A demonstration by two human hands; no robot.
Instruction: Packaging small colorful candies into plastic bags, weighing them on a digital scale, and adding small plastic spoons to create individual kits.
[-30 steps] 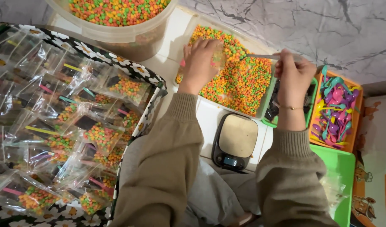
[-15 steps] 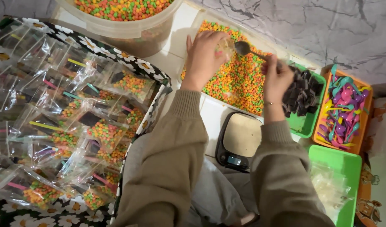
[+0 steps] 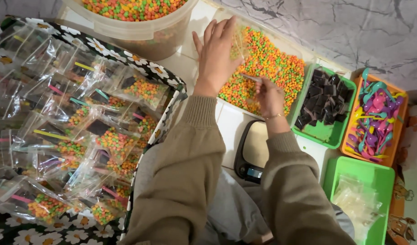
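Two hands work over a clear tray heaped with small orange, green and yellow sweets, far in the middle of the scene. The left hand is raised above the tray's left end with fingers spread and mostly straight, steadying a small clear bag against its palm side; how firmly it pinches the bag I cannot tell. The right hand is clenched around the thin handle of a spoon, whose tip points left toward the bag, just beside the left wrist. Both arms wear tan sleeves.

Near the right forearm, a small digital scale with a pale platform lies on the white surface, partly covered by the sleeve. To the right of the tray stands a green tray holding dark, square chocolate pieces, and further right an orange tray full of pink, purple and teal plastic spoons. Near right, another green tray holds empty clear bags.

Far left, a big translucent bucket is filled with the same sweets. On the left, a black box with a white flower print is piled with filled clear packets, each showing sweets, a dark square and a coloured spoon
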